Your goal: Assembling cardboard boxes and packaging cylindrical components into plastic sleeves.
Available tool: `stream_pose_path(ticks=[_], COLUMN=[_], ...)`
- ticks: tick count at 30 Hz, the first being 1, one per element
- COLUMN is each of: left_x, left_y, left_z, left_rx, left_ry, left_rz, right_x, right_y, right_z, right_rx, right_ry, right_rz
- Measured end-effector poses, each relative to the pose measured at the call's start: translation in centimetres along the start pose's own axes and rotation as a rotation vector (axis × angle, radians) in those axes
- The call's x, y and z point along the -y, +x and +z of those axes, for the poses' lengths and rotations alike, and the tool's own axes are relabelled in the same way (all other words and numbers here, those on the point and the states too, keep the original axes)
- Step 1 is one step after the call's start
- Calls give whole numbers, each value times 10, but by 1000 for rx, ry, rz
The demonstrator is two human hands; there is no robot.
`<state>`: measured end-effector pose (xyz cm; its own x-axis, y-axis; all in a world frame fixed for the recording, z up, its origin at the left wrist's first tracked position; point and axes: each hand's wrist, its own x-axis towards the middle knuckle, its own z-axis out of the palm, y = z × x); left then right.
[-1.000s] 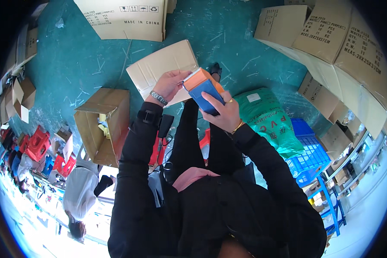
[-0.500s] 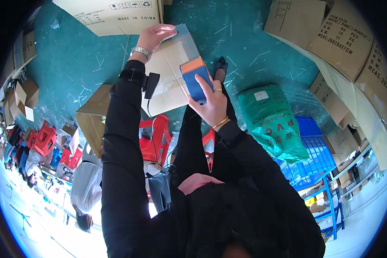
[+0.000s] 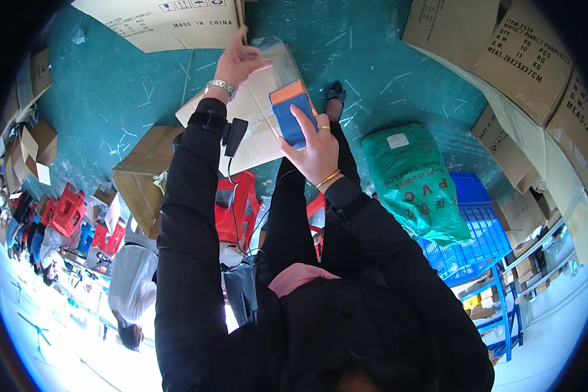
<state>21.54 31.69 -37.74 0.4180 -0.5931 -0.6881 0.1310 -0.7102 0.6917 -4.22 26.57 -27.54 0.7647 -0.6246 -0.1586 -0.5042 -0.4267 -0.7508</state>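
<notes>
Left hand (image 3: 236, 63) spread, right hand (image 3: 318, 149) clamped on the blue-and-orange block (image 3: 287, 112).
From my end, left to right: open carton (image 3: 149, 151); then left thumb and fingers apart — can't tell if they touch the clear film (image 3: 279, 64) at the far edge of the cardboard (image 3: 258, 127). Block is mid-scene, over the cardboard's right side, right-hand fingers across its blue face. I'd guess light, stiff, a bit slippery, not fragile — I'd grip the blue sides, clear of the orange far end. Further right: green sack (image 3: 408, 183), likely soft and heavy, then blue crate (image 3: 467, 243).
</notes>
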Motion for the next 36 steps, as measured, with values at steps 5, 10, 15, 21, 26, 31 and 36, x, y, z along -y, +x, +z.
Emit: stream_pose_path(ticks=[5, 10, 15, 21, 26, 31, 36], left_x=[6, 24, 28, 37, 38, 40, 64], left_y=[-6, 10, 9, 27, 27, -13, -132], left_z=[6, -3, 3, -4, -14, 29, 138], left_rx=[-324, -356, -267, -290, -320, -702, -528], left_ry=[244, 249, 74, 185, 280, 683, 646], left_rz=[186, 231, 206, 199, 242, 236, 286], right_x=[-2, -9, -26, -41, -46, -61, -63], right_y=[-16, -82, -148, -163, -163, -169, -170], right_z=[-14, -37, -55, -37, -19, -11, -11], right_rx=[-21, 45, 88, 66, 30, 61, 20], right_ry=[52, 20, 25, -17, -37, -80, -112], right_rz=[-39, -33, 93, 103, 95, 143, 114])
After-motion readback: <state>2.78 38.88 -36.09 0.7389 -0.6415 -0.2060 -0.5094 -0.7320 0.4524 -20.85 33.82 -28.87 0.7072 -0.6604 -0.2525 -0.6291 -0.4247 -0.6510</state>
